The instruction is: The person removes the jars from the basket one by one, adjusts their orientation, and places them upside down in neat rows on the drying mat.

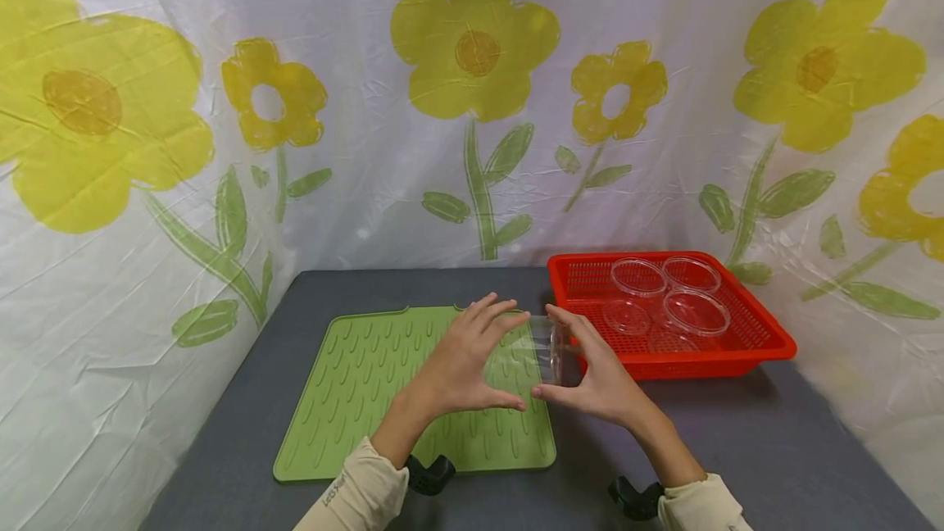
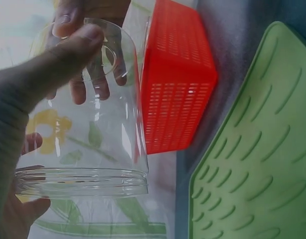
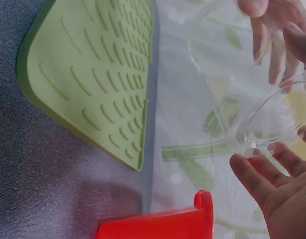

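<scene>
A clear jar [image 1: 544, 351] lies on its side in the air between both hands, above the right part of a green ribbed mat [image 1: 369, 383]. My left hand [image 1: 466, 359] holds the jar's body, fingers over the top and thumb below. At the opposite end, my right hand [image 1: 596, 371] grips it with spread fingers and thumb. The left wrist view shows a threaded rim [image 2: 83, 183] and the see-through wall. Fingertips touch the jar's rounded end [image 3: 252, 134] in the right wrist view. Nothing is visible inside it.
A red perforated basket [image 1: 704, 367] stands at the right, behind my right hand. Several clear round containers [image 1: 696, 311] stand in it. The grey tabletop [image 1: 708, 449] runs back to a white curtain [image 1: 354, 203] printed with yellow flowers.
</scene>
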The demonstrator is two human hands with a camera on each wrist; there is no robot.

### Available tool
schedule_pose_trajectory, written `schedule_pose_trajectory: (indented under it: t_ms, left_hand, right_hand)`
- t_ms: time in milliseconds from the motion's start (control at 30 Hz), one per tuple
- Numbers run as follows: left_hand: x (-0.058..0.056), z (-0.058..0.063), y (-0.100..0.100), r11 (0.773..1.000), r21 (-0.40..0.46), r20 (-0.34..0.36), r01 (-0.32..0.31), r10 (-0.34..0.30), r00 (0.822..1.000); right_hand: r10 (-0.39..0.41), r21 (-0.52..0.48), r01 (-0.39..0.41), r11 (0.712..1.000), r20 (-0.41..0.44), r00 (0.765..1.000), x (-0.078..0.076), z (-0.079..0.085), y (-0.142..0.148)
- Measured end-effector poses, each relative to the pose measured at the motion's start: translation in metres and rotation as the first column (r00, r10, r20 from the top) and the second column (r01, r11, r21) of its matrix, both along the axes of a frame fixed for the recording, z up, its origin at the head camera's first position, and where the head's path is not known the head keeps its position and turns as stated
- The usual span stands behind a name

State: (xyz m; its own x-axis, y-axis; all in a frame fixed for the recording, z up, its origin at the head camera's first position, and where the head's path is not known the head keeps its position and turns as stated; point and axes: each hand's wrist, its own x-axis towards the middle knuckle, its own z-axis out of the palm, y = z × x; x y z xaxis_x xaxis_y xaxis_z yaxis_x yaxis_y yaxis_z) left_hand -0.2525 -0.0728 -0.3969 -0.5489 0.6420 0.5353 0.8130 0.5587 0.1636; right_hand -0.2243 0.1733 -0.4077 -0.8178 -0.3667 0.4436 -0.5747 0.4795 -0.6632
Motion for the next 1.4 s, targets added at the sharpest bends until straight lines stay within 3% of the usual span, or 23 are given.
schedule_pose_trajectory:
  t_ms: [233, 633, 833, 1000, 1200, 1300, 1400]
  left_hand:
    - [-0.001, -0.004, -0.001, 1.0, -0.022, -0.061, 0.004, -0.005, 0.998]
    - [-0.004, -0.01, -0.002, 0.998, 0.048, -0.084, 0.045, -0.04, 0.996]
    - [-0.003, -0.015, -0.004, 0.993, 0.098, -0.065, 0.06, -0.053, 0.996]
    - [0.0, -0.02, -0.01, 0.988, 0.15, -0.035, 0.022, -0.017, 0.999]
    - [0.005, -0.027, -0.018, 0.956, 0.292, 0.026, -0.022, 0.015, 1.0]
    - [0.007, -0.029, -0.02, 0.923, 0.383, 0.122, -0.04, -0.007, 0.993]
    - [0.011, -0.031, -0.021, 0.884, 0.458, 0.253, -0.096, -0.026, 0.967]
  right_hand:
    - [-0.013, 0.025, 0.013, 1.0, -0.009, 1.0, -0.001, -0.002, -0.001]
    - [-0.004, 0.026, 0.004, 1.0, 0.003, 1.0, 0.0, 0.001, -0.003]
    - [0.024, 0.023, -0.024, 0.999, -0.02, 1.0, -0.001, -0.001, -0.003]
    - [0.037, -0.007, -0.038, 0.999, -0.036, 0.999, -0.002, 0.0, -0.006]
    - [0.039, -0.069, -0.038, 0.997, 0.01, 0.999, -0.002, 0.001, -0.01]
    - [0.063, -0.136, -0.052, 0.989, 0.071, 0.995, -0.002, 0.0, -0.012]
    - [0.118, -0.219, -0.089, 0.972, 0.122, 0.986, -0.002, -0.002, -0.015]
